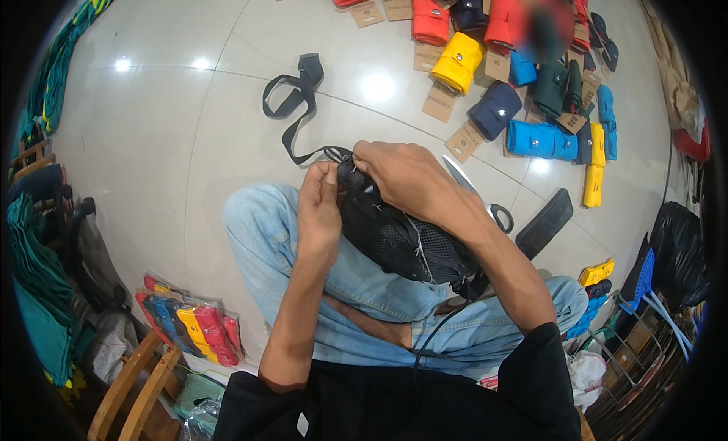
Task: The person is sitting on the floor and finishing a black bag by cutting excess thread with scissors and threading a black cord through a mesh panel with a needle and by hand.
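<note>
A black mesh bag lies across my lap, its far left end raised between my hands. My left hand pinches that end, thumb and fingers pressed together. Opposite it, my right hand is closed on the same end of the bag, fingertips curled over the fabric. A black webbing strap runs from this end out onto the floor in loose loops. Pale loose threads or cords show along the bag's side. What lies exactly between my fingertips is too small to make out.
Scissors lie partly behind my right forearm, beside a flat black object. Several rolled pouches, such as a yellow one, cover the floor at far right. Plastic-packed colourful pouches and a wooden frame are at left.
</note>
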{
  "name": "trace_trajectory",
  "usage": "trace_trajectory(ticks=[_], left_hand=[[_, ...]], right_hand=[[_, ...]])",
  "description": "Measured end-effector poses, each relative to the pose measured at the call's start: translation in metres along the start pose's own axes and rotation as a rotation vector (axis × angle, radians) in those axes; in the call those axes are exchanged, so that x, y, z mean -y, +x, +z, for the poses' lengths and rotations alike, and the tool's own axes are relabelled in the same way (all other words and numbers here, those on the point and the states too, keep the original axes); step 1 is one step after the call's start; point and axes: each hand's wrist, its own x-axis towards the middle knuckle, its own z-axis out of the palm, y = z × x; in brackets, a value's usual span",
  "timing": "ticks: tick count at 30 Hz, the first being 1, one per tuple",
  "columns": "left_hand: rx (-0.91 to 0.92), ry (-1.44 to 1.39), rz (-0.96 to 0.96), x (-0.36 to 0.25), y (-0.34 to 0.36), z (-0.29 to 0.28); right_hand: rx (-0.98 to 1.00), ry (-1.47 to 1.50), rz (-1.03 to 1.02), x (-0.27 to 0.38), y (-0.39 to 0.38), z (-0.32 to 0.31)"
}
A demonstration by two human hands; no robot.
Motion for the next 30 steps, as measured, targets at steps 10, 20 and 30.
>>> trace_trajectory(ticks=[10,20,30], left_hand=[[-0.002,0.017,-0.012,-0.0012,0.0003,0.0004],[-0.01,0.027,-0.005,-0.0017,-0.0003,0.0012],[-0.018,0.021,-0.003,-0.0022,-0.0007,0.0019]], right_hand=[[-0.015,-0.006,0.039,0.0009,0.0009,0.0021],[-0.008,0.027,0.063,0.0015,0.0011,0.0002],[0.043,0.022,0.069,0.0056,0.0025,-0.0058]])
